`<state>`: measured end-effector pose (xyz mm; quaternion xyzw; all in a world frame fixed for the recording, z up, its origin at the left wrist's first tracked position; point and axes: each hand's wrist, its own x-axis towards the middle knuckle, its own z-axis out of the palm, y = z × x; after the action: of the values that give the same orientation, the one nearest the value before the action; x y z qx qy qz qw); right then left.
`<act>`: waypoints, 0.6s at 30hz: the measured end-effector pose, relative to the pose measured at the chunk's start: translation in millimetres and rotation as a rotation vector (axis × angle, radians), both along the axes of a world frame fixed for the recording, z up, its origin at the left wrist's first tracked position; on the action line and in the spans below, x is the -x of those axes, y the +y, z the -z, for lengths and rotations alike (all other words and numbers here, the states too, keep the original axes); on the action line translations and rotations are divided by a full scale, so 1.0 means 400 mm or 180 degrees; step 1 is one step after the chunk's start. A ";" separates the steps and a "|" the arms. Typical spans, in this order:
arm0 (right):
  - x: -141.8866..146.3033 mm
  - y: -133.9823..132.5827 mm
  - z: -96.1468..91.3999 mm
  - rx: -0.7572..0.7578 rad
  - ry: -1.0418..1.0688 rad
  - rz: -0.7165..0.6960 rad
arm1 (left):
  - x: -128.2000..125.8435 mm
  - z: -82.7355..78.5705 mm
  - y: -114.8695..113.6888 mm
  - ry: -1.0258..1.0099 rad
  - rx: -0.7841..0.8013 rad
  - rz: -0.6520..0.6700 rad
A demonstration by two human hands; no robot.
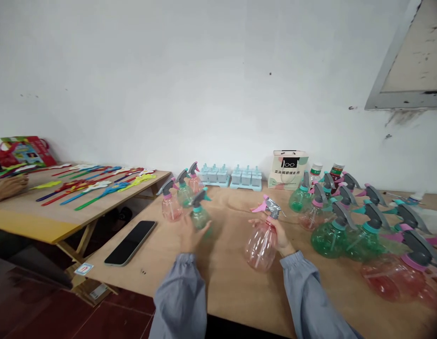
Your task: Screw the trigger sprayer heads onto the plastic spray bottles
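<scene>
My right hand [282, 238] is wrapped round the back of a clear pink spray bottle [259, 247] with a grey and pink trigger head, held slightly tilted over the table. At the left, my somewhat blurred left hand [190, 235] curls about a green spray bottle [200, 217] with a grey and teal head. Right behind it stand a pink spray bottle [171, 207], another green bottle [185, 194] and a second pink one [194, 182]. On the right side several more green and pink spray bottles [329, 240] stand close together.
A black phone [131, 242] lies on the brown table [235, 301] at left. Light-blue ice-pop moulds [245, 179] and a paper bag [287, 172] stand against the wall. Colourful hand-shaped sticks [98, 186] cover another table, where another person's hand [10, 187] rests.
</scene>
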<state>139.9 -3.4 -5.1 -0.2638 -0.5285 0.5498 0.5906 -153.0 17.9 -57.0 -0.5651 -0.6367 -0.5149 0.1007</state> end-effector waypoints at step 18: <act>0.016 0.002 0.013 0.0038 -0.0002 0.0427 | -0.228 0.015 0.052 -0.0154 0.0657 0.0598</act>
<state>133.4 -2.7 -10.4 -0.3023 -0.5065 0.5120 0.6244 -61.9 38.6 -63.1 -0.6171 -0.6328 -0.4672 -0.0220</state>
